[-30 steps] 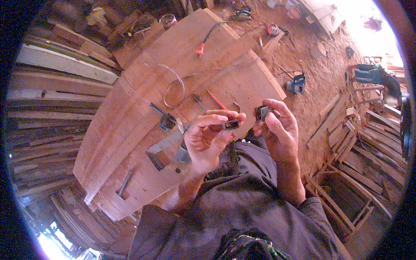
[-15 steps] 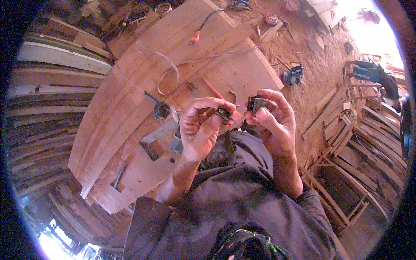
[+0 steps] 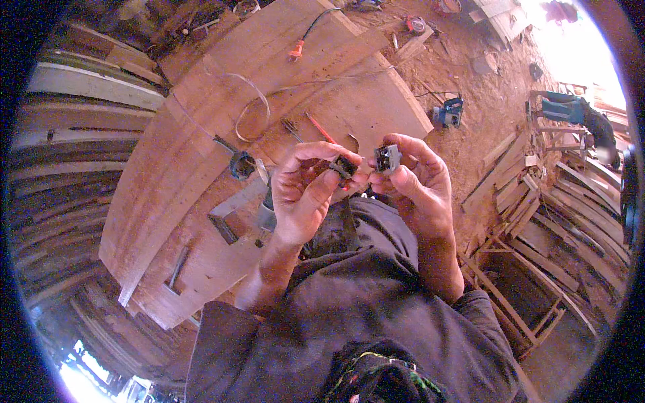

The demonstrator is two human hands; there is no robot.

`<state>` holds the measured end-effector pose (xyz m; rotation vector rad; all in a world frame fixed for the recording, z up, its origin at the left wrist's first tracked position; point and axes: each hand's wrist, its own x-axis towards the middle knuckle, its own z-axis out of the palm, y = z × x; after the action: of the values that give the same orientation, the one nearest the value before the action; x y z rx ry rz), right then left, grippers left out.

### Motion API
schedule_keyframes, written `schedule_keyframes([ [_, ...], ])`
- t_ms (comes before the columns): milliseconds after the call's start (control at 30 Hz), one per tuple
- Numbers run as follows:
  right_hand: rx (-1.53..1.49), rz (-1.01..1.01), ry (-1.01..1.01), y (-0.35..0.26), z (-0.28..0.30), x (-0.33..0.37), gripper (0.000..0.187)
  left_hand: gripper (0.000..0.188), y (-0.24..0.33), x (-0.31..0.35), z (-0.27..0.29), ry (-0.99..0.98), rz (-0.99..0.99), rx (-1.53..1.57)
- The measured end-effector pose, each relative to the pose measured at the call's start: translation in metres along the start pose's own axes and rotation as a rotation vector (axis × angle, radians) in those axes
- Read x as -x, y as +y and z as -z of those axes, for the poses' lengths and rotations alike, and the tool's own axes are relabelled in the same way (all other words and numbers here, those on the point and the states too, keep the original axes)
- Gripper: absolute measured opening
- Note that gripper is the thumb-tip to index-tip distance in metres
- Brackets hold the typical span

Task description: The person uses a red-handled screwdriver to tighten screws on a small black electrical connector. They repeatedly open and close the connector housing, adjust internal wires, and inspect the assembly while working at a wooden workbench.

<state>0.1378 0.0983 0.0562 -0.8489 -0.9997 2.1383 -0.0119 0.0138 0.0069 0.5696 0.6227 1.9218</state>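
Note:
My left hand (image 3: 302,195) pinches a small dark rectangular part (image 3: 343,166) between thumb and fingers. Close beside it, my right hand (image 3: 423,191) grips a small grey box-shaped part (image 3: 388,158), whose dark hollow side faces the left hand. The two parts look like pieces of an electrical switch, and a narrow gap separates them. Both hands are raised in front of my lap, over the near edge of the wooden tabletop (image 3: 376,101). Just beyond my left fingers lies a red screwdriver (image 3: 320,129), partly covered by that hand.
On the tabletop lie a hammer (image 3: 177,271), an angled metal piece (image 3: 232,213), a dark round tool part (image 3: 240,165), and a cord with an orange plug (image 3: 295,51). A blue power tool (image 3: 448,112) rests on the dusty floor. Stacked planks (image 3: 80,148) line the left; another person (image 3: 578,113) is far right.
The grey part in my right hand has turned, showing more of its hollow side. Both hands stay close together. The whole view has shifted slightly.

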Motion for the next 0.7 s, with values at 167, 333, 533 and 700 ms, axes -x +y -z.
schedule_keyframes([
  [167,-0.058,0.007,-0.016,0.0029,0.0004,-0.0011,0.049,0.026,0.0002,0.0007,0.0002,0.016,0.016,-0.022],
  [333,0.001,-0.003,-0.021,0.0045,0.0066,-0.0013,0.048,0.025,-0.0002,0.0007,0.0018,-0.020,0.012,0.005],
  [533,-0.047,0.015,-0.041,0.0066,0.0049,-0.0016,0.050,0.024,0.0024,0.0017,-0.0021,-0.013,0.015,-0.016],
  [700,-0.082,0.031,-0.084,0.0088,0.0036,-0.0029,0.049,0.023,0.0029,0.0026,0.0001,-0.020,0.021,-0.029],
])
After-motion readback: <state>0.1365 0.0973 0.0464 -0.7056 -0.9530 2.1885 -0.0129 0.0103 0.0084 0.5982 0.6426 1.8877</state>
